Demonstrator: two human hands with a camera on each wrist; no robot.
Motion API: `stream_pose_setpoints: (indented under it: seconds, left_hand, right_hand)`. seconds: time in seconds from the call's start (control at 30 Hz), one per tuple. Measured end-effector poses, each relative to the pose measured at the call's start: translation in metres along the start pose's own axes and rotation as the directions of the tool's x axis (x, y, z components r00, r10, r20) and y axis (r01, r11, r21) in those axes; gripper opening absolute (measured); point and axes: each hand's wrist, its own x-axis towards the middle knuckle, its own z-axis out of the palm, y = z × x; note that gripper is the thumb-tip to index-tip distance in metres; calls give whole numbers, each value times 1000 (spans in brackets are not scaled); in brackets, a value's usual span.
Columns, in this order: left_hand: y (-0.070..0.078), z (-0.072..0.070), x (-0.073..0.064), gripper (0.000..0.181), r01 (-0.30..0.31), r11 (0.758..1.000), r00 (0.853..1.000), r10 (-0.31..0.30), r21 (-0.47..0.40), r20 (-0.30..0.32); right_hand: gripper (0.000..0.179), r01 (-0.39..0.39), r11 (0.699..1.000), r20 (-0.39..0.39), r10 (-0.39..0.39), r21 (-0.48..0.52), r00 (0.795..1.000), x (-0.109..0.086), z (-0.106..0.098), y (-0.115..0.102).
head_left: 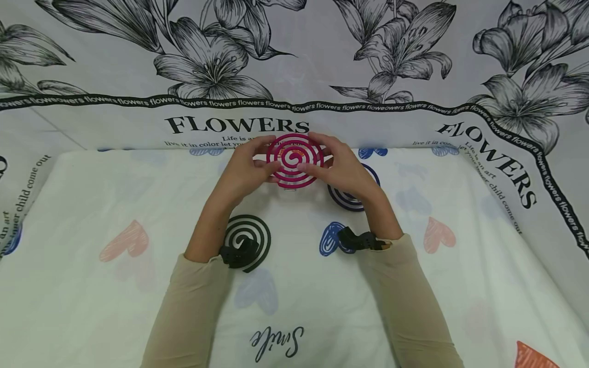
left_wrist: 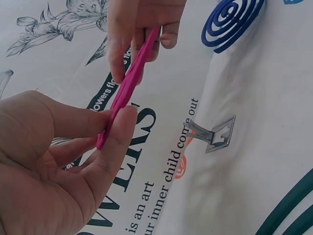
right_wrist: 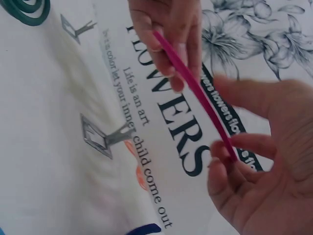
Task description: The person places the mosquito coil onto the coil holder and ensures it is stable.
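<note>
A pink mosquito coil [left_wrist: 128, 87] is held up between both hands, its flat spiral face toward the head camera. The left hand [head_left: 248, 171] pinches its left edge between thumb and fingers. On the opposite edge, the right hand [head_left: 342, 166] grips it, thumb across the front and fingers around the rim. In both wrist views the coil appears edge-on, above the cloth. Beneath the left wrist lies a dark green mosquito coil [head_left: 268, 240], partly covered by the black wrist strap. A dark blue mosquito coil [left_wrist: 232, 19] lies near the right forearm, which hides part of it in the head view.
Two small metal coil stands [right_wrist: 97, 137] show on the white cloth in the right wrist view. Printed hearts [head_left: 439, 235] and the word Smile mark the white cloth [head_left: 115, 306]. Behind its far edge is a flower-printed sheet [head_left: 313, 66] with black lettering.
</note>
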Motion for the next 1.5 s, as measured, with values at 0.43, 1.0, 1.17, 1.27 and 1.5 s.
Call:
stream_pose_setpoints:
  seconds: [0.43, 1.0, 1.17, 1.27, 1.5]
  left_hand:
    - [-2, 3, 7, 69, 87, 972, 995, -96, -217, -31]
    - [-13, 14, 13, 60, 108, 962, 990, -127, -250, -61]
    - [-18, 18, 15, 62, 114, 968, 987, -136, -225, -84]
    - [-20, 20, 16, 61, 120, 971, 986, -140, -207, -89]
    - [-26, 24, 18, 58, 113, 974, 986, -135, -197, -98]
  right_hand:
    - [80, -107, 975, -147, 137, 196, 980, 9, 22, -2]
    - [68, -162, 947, -176, 216, 277, 960, 15, 39, 4]
    - [67, -179, 948, -200, 236, 264, 951, 15, 43, 4]
    - [66, -184, 950, -215, 241, 252, 947, 16, 45, 4]
    - [65, -191, 957, -217, 239, 219, 946, 18, 51, 7]
